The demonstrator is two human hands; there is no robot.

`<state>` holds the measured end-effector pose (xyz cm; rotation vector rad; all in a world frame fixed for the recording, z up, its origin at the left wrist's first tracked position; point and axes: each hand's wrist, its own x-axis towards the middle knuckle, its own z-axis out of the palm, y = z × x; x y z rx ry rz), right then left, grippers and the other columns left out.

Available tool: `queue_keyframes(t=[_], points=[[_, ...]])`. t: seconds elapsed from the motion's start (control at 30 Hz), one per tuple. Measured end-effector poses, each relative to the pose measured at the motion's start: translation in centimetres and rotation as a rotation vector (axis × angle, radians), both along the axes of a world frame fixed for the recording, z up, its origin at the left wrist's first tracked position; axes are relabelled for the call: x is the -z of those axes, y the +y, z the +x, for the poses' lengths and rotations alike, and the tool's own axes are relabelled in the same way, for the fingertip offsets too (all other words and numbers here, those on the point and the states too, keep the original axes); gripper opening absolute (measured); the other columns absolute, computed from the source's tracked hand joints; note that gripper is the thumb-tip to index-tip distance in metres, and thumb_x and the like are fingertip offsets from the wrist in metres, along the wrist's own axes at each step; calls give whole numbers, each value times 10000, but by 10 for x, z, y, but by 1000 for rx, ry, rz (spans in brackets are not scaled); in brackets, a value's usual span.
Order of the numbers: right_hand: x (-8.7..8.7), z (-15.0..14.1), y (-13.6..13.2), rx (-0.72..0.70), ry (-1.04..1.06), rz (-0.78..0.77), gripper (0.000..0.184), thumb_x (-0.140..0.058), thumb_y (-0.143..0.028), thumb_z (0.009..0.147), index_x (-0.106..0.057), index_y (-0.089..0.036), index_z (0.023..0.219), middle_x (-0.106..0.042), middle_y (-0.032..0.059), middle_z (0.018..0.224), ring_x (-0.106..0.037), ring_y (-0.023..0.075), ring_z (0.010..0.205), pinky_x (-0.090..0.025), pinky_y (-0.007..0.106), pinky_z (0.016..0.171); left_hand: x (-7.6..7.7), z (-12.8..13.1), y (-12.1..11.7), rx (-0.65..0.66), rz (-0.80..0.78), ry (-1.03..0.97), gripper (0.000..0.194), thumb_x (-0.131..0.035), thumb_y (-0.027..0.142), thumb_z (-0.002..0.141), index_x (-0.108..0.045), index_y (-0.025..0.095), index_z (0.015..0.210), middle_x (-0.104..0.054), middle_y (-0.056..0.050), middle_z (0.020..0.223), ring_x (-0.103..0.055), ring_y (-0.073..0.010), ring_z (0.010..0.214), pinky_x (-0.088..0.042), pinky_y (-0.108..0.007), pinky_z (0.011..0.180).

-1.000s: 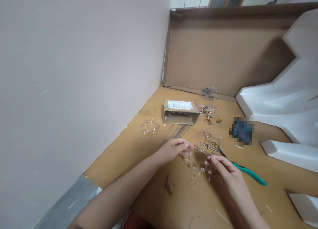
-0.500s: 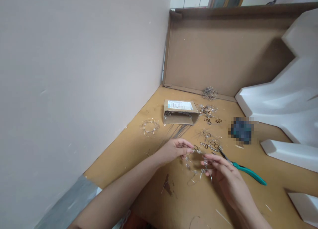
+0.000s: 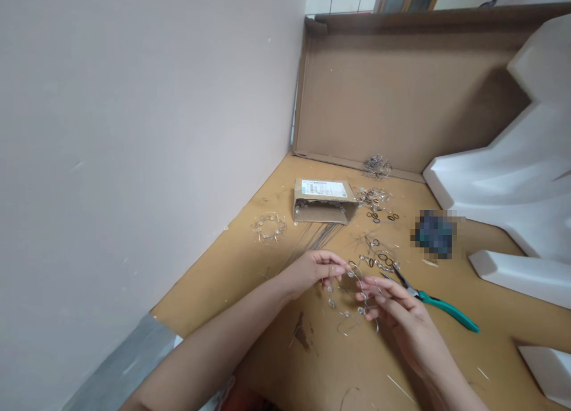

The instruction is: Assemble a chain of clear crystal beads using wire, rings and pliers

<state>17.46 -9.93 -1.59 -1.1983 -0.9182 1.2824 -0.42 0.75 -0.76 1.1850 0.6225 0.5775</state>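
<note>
My left hand [image 3: 314,269] and my right hand [image 3: 397,313] meet over the brown tabletop [image 3: 276,268], each pinching an end of a thin wire strung with clear beads [image 3: 345,307]. The beaded wire hangs in a loop between the fingertips, just above the table. Loose metal rings and beads [image 3: 379,259] lie just beyond my fingers. Green-handled pliers [image 3: 439,307] rest on the table to the right of my right hand, touching neither hand.
A small cardboard box [image 3: 323,200] lies further back with straight wires [image 3: 319,235] spilling from it. A finished bead ring [image 3: 268,226] sits to its left. More wire heaps [image 3: 377,167] lie by the cardboard back wall. White foam blocks [image 3: 504,179] stand at the right. A wall closes the left.
My right hand has slid left and slightly down towards the left hand. The beaded wire now sags lower in a tighter loop. The pliers and box have not moved.
</note>
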Motion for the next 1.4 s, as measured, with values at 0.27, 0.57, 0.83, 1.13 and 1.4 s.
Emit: queue_keyframes(t=[0.27, 0.57, 0.83, 1.13, 1.4], points=[[-5, -5, -2, -82, -27, 54, 385, -666, -344, 744, -575, -340, 1118, -579, 55, 1123, -559, 190, 899, -468, 254, 604, 3, 0, 3, -71, -44, -25, 298, -722, 371, 634, -670, 156, 834, -577, 38, 638, -437, -23, 431, -361, -174, 440], [-7, -7, -2, -65, -43, 99, 376, -643, -378, 751, -570, -337, 1117, -588, 68, 1082, -568, 187, 832, -460, 269, 585, 3, 0, 3, -73, -56, -22, 319, -721, 375, 630, -666, 154, 853, -573, 37, 637, -437, -25, 435, -371, -174, 441], [-8, -10, -2, -51, -50, 100, 376, -639, -369, 747, -567, -313, 1112, -591, 79, 1078, -564, 195, 828, -455, 273, 580, 3, 0, 3, -67, -46, -17, 302, -709, 369, 641, -663, 155, 849, -578, 36, 640, -437, -28, 437, -379, -176, 442], [-7, -6, -1, -90, -54, 74, 385, -648, -291, 748, -564, -321, 1122, -581, 81, 1091, -562, 203, 853, -465, 289, 590, 3, 0, 3, -69, -52, -15, 291, -710, 360, 645, -664, 156, 847, -573, 37, 632, -439, -26, 434, -372, -173, 441], [-7, -6, -1, -94, -58, 66, 382, -642, -280, 754, -558, -324, 1124, -579, 74, 1095, -563, 195, 856, -466, 282, 597, 3, 0, 3, -70, -42, -23, 301, -708, 368, 643, -663, 150, 847, -563, 40, 619, -436, -30, 436, -370, -175, 435]])
